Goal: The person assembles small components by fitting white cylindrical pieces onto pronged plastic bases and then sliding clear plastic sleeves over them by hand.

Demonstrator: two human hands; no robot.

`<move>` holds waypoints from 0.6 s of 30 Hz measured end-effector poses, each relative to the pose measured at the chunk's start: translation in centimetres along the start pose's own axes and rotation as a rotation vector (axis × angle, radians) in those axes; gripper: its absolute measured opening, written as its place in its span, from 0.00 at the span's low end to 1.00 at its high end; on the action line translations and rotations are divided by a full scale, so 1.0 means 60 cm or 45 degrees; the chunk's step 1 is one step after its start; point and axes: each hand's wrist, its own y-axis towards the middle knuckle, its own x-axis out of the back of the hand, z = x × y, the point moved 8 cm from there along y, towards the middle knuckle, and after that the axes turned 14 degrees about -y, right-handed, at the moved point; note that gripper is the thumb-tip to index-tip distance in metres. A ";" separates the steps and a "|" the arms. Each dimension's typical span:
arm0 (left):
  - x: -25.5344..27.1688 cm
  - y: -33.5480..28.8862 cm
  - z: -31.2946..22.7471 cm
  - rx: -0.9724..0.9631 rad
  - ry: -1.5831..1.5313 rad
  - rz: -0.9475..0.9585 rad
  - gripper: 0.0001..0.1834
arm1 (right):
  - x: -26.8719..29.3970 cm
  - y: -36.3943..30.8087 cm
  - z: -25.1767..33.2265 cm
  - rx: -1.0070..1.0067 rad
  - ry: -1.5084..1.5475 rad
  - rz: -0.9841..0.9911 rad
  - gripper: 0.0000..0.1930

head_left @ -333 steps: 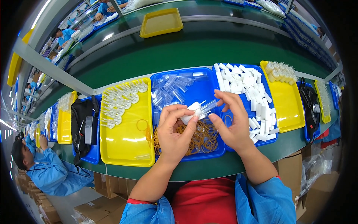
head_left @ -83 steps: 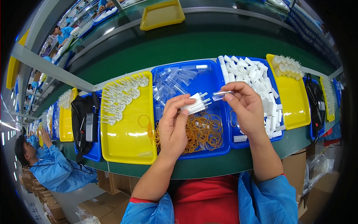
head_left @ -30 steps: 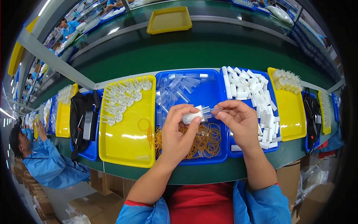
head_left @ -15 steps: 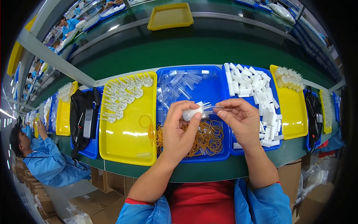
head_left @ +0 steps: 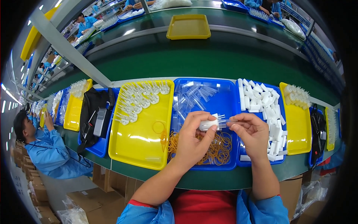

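Observation:
My left hand (head_left: 189,141) is closed around a white rounded piece (head_left: 208,124), with thin clear prongs sticking out of its right side. Between the thumb and fingers of my right hand (head_left: 252,135) is a slender clear tube (head_left: 230,121), its left end close to the prongs; whether it touches them is too small to tell. Both hands are above a blue tray (head_left: 228,108). That tray holds loose clear tubes (head_left: 192,94) at the back and a heap of tan rubber bands (head_left: 220,150) in front.
On the left, a yellow tray (head_left: 140,149) carries rows of white pieces with clear prongs (head_left: 143,95). White blocks (head_left: 265,100) fill a blue tray on the right. A black bag (head_left: 90,112) lies farther left, near a seated co-worker (head_left: 44,149). Another yellow tray (head_left: 188,27) sits across the bench.
My view has shifted, so the trays appear lower and farther right. Both hands keep their holds, the tube still beside the white piece's prongs.

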 end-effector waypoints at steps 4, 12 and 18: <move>-0.002 -0.002 -0.007 -0.015 0.039 0.013 0.13 | 0.002 -0.002 -0.001 -0.018 0.058 0.003 0.15; 0.009 0.009 -0.005 -0.187 0.128 0.009 0.11 | -0.007 0.010 0.009 0.085 0.018 0.007 0.15; -0.005 0.011 0.000 -0.129 0.058 0.043 0.11 | 0.001 0.011 0.007 0.154 -0.045 -0.022 0.16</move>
